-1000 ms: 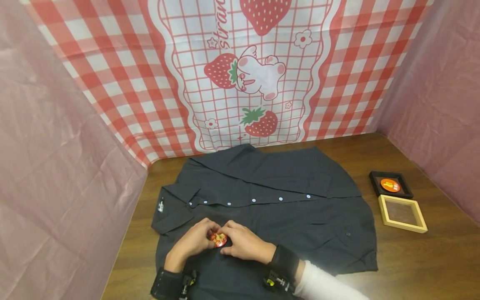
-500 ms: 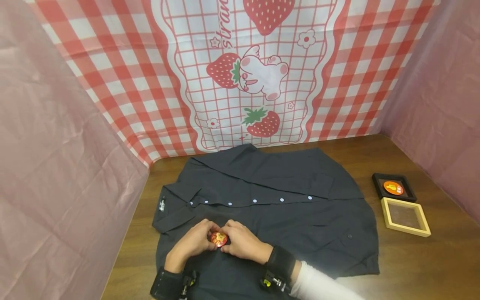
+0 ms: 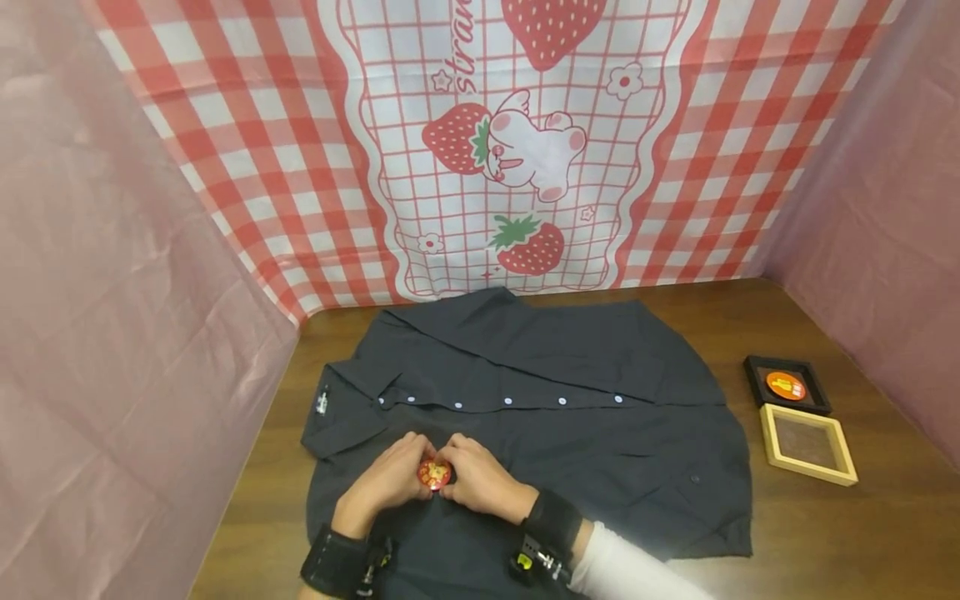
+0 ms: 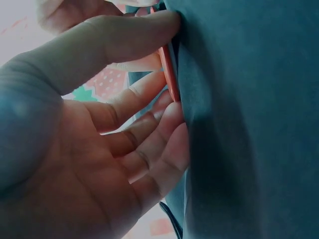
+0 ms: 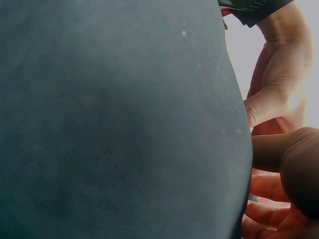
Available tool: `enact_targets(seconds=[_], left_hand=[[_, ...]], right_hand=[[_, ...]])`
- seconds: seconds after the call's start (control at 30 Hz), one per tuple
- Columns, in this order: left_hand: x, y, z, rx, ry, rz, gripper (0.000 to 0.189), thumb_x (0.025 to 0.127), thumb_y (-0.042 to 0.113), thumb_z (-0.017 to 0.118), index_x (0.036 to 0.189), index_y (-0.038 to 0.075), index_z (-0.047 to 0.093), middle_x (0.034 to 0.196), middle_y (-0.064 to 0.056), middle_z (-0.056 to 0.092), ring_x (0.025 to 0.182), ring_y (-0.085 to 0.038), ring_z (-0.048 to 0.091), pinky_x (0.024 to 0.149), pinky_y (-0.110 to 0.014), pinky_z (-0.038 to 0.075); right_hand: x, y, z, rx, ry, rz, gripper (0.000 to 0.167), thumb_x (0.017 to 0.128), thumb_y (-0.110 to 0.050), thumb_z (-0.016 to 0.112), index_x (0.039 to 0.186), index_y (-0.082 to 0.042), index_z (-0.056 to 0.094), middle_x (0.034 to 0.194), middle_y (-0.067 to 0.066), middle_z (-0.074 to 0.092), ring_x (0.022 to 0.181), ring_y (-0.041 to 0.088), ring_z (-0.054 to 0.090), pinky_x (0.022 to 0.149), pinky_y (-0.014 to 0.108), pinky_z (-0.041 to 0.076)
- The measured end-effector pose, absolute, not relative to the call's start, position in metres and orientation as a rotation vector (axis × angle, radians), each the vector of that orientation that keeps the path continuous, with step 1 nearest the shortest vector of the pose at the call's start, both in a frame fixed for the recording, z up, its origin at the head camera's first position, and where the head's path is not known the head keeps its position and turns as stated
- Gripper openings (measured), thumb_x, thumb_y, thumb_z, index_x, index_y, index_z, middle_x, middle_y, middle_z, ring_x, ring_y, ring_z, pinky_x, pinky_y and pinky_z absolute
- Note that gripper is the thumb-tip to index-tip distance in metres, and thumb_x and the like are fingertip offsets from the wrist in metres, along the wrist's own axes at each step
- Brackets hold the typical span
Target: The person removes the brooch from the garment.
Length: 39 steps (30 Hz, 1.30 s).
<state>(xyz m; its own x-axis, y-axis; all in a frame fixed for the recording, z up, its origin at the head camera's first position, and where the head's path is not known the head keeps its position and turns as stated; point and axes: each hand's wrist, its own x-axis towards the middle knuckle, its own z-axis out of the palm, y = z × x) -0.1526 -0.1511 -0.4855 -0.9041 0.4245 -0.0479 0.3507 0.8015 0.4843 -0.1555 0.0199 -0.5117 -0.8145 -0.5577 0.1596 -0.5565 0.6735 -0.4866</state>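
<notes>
A dark grey button-up shirt [image 3: 570, 467] lies spread on the wooden table, its collar to the left. Over its lower front, a round red-and-gold pin badge [image 3: 434, 474] sits between the two hands. My left hand [image 3: 390, 477] pinches the badge's left edge with thumb and fingers. From the other side, my right hand [image 3: 480, 477] holds its right edge. The left wrist view shows the badge edge-on as a thin red rim [image 4: 169, 74], close against the cloth. Cloth [image 5: 124, 119] fills most of the right wrist view and hides the badge there. The badge's back is hidden.
At the right of the table lie a black square frame [image 3: 762, 382] with an orange round badge [image 3: 786, 385] in it, and a pale yellow frame [image 3: 810, 479] just in front. A strawberry-patterned checked cloth [image 3: 262, 167] hangs behind; pink cloth [image 3: 135, 333] walls both sides.
Both hands keep their hold at nearly the same spot. The badge has tilted so that its printed face shows rounder to the head camera. The head view has shifted slightly.
</notes>
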Motion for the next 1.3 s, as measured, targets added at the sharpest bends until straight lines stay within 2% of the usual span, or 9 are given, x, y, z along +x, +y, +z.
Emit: enact_targets(seconds=[0.27, 0.57, 0.7, 0.9, 1.0, 1.13, 1.3], left_hand=[[-0.158, -0.153, -0.483, 0.543, 2.765, 0.748, 0.036, 0.064, 0.007, 0.085, 0.095, 0.007, 0.067, 0.085, 0.000, 0.056, 0.075, -0.013, 0.051, 0.066, -0.029, 0.043], [-0.169, -0.166, -0.470, 0.443, 2.744, 0.794, 0.027, 0.069, 0.008, 0.084, 0.093, 0.007, 0.071, 0.084, 0.000, 0.064, 0.075, -0.010, 0.058, 0.066, -0.028, 0.048], [-0.168, -0.169, -0.473, 0.483, 2.747, 0.810, 0.021, 0.070, 0.008, 0.082, 0.087, 0.008, 0.071, 0.082, 0.000, 0.069, 0.074, -0.009, 0.060, 0.065, -0.026, 0.049], [-0.172, -0.154, -0.484, 0.666, 2.678, 0.899, 0.011, 0.078, 0.014, 0.078, 0.088, 0.011, 0.075, 0.083, 0.002, 0.073, 0.074, -0.006, 0.060, 0.066, -0.022, 0.047], [-0.172, -0.155, -0.486, 0.668, 2.718, 0.922, 0.006, 0.081, 0.018, 0.076, 0.086, 0.013, 0.076, 0.082, 0.005, 0.074, 0.074, -0.004, 0.060, 0.066, -0.022, 0.048], [-0.172, -0.163, -0.485, 0.663, 2.763, 0.908, 0.011, 0.085, 0.024, 0.073, 0.087, 0.014, 0.077, 0.082, 0.005, 0.074, 0.075, -0.004, 0.062, 0.068, -0.021, 0.048], [-0.176, -0.164, -0.482, 0.706, 2.792, 0.904, 0.016, 0.089, 0.026, 0.069, 0.091, 0.012, 0.078, 0.088, 0.003, 0.076, 0.083, -0.010, 0.068, 0.073, -0.025, 0.052]], right_hand=[[-0.157, 0.020, -0.515, -0.910, 2.854, -0.906, 0.030, 0.073, -0.018, 0.083, 0.099, -0.009, 0.071, 0.089, -0.002, 0.055, 0.077, 0.007, 0.050, 0.070, 0.019, 0.044], [-0.169, 0.009, -0.505, -0.877, 2.792, -1.048, 0.027, 0.076, -0.016, 0.082, 0.100, -0.009, 0.073, 0.089, -0.001, 0.057, 0.073, 0.006, 0.047, 0.065, 0.018, 0.040], [-0.169, 0.011, -0.510, -0.881, 2.747, -1.123, 0.024, 0.077, -0.016, 0.081, 0.100, -0.010, 0.075, 0.088, -0.001, 0.058, 0.073, 0.007, 0.049, 0.065, 0.018, 0.039], [-0.164, 0.032, -0.518, -0.770, 2.771, -1.229, 0.019, 0.074, -0.010, 0.081, 0.092, -0.008, 0.077, 0.080, 0.000, 0.059, 0.069, 0.009, 0.050, 0.061, 0.020, 0.039], [-0.166, 0.032, -0.520, -0.787, 2.736, -1.280, 0.014, 0.080, -0.012, 0.078, 0.093, -0.008, 0.078, 0.080, 0.001, 0.061, 0.068, 0.007, 0.049, 0.060, 0.018, 0.040], [-0.169, 0.027, -0.522, -0.779, 2.662, -1.300, 0.013, 0.086, -0.013, 0.072, 0.096, -0.007, 0.077, 0.079, 0.002, 0.060, 0.066, 0.003, 0.048, 0.060, 0.017, 0.041], [-0.173, 0.025, -0.520, -0.731, 2.662, -1.275, 0.014, 0.086, -0.012, 0.072, 0.097, -0.005, 0.075, 0.079, 0.000, 0.058, 0.067, 0.005, 0.048, 0.061, 0.019, 0.040]])
